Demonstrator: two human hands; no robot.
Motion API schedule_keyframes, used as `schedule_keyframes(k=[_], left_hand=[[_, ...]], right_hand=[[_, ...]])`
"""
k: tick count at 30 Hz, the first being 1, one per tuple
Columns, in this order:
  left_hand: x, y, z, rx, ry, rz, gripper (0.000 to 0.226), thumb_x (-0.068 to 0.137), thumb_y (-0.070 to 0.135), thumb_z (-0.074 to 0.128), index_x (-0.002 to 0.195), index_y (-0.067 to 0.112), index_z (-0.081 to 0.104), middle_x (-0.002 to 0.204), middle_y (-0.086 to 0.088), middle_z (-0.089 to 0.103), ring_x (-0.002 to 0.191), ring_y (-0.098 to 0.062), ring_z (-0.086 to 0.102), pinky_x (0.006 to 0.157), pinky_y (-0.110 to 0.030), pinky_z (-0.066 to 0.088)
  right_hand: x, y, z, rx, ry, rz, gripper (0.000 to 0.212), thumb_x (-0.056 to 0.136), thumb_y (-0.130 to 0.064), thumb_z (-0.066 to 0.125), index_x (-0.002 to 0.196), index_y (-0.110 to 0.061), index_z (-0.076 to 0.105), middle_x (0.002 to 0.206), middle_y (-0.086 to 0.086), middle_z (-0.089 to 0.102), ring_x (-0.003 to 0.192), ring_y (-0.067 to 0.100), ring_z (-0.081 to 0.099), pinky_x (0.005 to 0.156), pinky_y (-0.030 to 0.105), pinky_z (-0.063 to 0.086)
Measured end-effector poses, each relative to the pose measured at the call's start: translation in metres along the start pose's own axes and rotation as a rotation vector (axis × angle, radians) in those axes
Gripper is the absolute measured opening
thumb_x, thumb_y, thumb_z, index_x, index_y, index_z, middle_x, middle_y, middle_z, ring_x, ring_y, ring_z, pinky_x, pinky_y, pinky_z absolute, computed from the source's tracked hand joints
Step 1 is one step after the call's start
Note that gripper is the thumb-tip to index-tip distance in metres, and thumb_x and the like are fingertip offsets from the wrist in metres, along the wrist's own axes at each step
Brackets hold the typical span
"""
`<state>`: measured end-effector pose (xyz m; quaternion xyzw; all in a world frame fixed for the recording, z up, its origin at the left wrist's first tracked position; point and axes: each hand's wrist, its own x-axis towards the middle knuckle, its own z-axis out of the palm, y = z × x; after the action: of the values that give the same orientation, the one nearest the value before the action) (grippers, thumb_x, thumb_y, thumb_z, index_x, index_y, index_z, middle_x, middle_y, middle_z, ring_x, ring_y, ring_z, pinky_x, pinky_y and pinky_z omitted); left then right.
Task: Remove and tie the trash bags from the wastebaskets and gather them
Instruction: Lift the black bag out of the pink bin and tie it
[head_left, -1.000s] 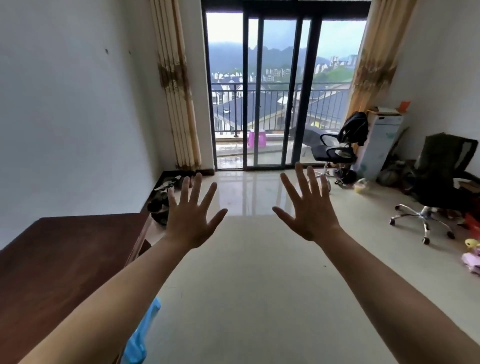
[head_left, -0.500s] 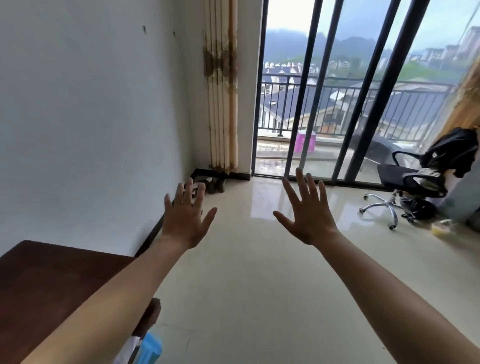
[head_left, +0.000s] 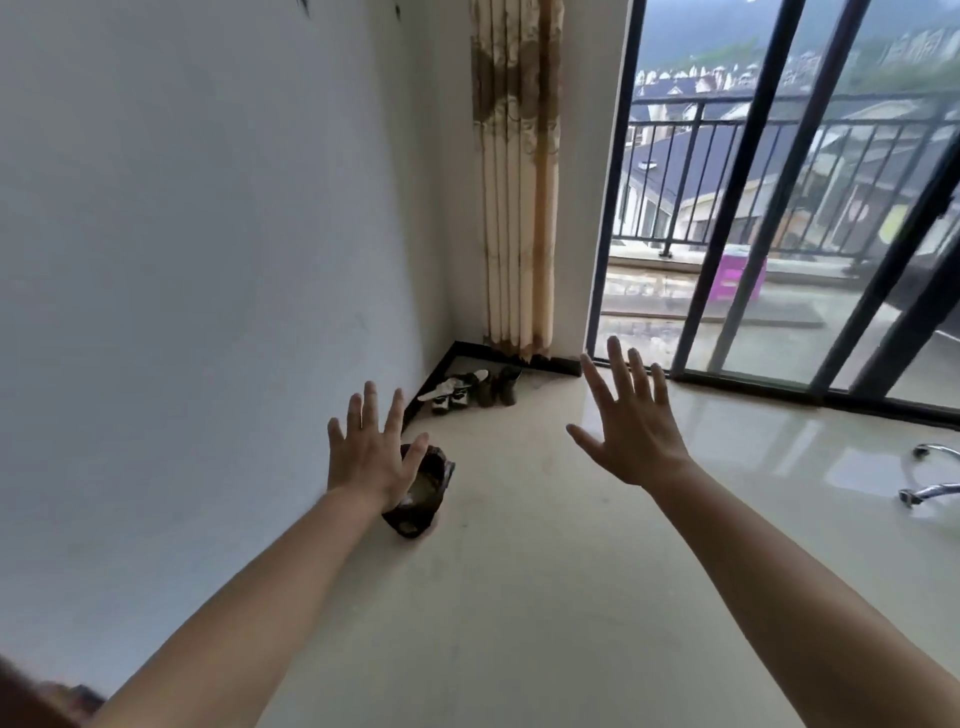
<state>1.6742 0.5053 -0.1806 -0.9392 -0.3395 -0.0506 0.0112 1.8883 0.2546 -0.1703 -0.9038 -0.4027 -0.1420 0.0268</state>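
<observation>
My left hand (head_left: 370, 453) is stretched out in front of me with its fingers spread and nothing in it. My right hand (head_left: 629, 422) is held out beside it, also spread and empty. A dark brown round container (head_left: 423, 493) stands on the pale floor by the left wall, partly hidden behind my left hand; something light shows inside it. I see no trash bag in either hand.
Several shoes (head_left: 467, 389) lie in the corner under a beige curtain (head_left: 517, 171). Sliding glass doors (head_left: 779, 208) with black frames lead to a balcony holding a purple box (head_left: 737, 278). A chair's chrome legs (head_left: 930, 473) show at the right edge. A white wall (head_left: 208, 260) fills the left.
The view has swung left and forward toward the corner. The wooden table and blue item have dropped out of sight, and the dark container has come into view. Both hands stay spread.
</observation>
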Motion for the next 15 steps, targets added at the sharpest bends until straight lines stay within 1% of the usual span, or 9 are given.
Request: schedule_keyframes(k=[3, 6, 8, 12, 15], left_hand=[[0.071, -0.01, 0.004, -0.04, 0.033, -0.068, 0.075, 0.096, 0.065, 0.011, 0.158, 0.027, -0.005, 0.166, -0.014, -0.01, 0.153, -0.032, 0.001, 0.121, -0.054, 0.011], [0.13, -0.035, 0.023, -0.075, 0.005, -0.163, 0.075, 0.096, 0.065, 0.011, 0.159, 0.027, -0.003, 0.166, -0.015, -0.008, 0.153, -0.033, 0.003, 0.12, -0.054, 0.013], [0.167, -0.055, 0.045, -0.091, -0.021, -0.223, 0.074, 0.097, 0.065, 0.012, 0.158, 0.027, -0.004, 0.166, -0.015, -0.008, 0.153, -0.033, 0.002, 0.12, -0.054, 0.013], [0.262, -0.104, 0.104, -0.114, -0.088, -0.336, 0.075, 0.097, 0.065, 0.011, 0.158, 0.026, -0.008, 0.166, -0.015, -0.012, 0.153, -0.033, -0.003, 0.121, -0.054, 0.011], [0.324, -0.13, 0.129, -0.122, -0.114, -0.358, 0.076, 0.097, 0.065, 0.009, 0.158, 0.024, -0.009, 0.165, -0.016, -0.013, 0.153, -0.034, -0.008, 0.121, -0.054, 0.009]], right_hand=[[0.103, 0.002, 0.024, 0.06, -0.008, -0.038, 0.093, 0.089, -0.068, 0.043, 0.158, -0.023, 0.0, 0.164, 0.015, -0.013, 0.151, 0.04, 0.002, 0.121, 0.055, 0.009], [0.194, -0.019, 0.057, 0.124, -0.068, -0.095, 0.094, 0.089, -0.067, 0.045, 0.158, -0.024, -0.002, 0.164, 0.014, -0.012, 0.151, 0.038, 0.003, 0.122, 0.055, 0.01], [0.247, -0.036, 0.087, 0.113, -0.092, -0.172, 0.094, 0.089, -0.067, 0.046, 0.158, -0.024, -0.002, 0.164, 0.016, -0.01, 0.151, 0.039, 0.004, 0.122, 0.055, 0.011], [0.357, -0.081, 0.161, 0.099, -0.154, -0.264, 0.092, 0.09, -0.065, 0.046, 0.158, -0.023, -0.001, 0.164, 0.016, -0.009, 0.151, 0.038, 0.008, 0.122, 0.054, 0.012], [0.418, -0.104, 0.201, 0.091, -0.19, -0.281, 0.092, 0.091, -0.065, 0.045, 0.158, -0.024, -0.004, 0.164, 0.015, -0.012, 0.151, 0.037, 0.007, 0.122, 0.053, 0.012]])
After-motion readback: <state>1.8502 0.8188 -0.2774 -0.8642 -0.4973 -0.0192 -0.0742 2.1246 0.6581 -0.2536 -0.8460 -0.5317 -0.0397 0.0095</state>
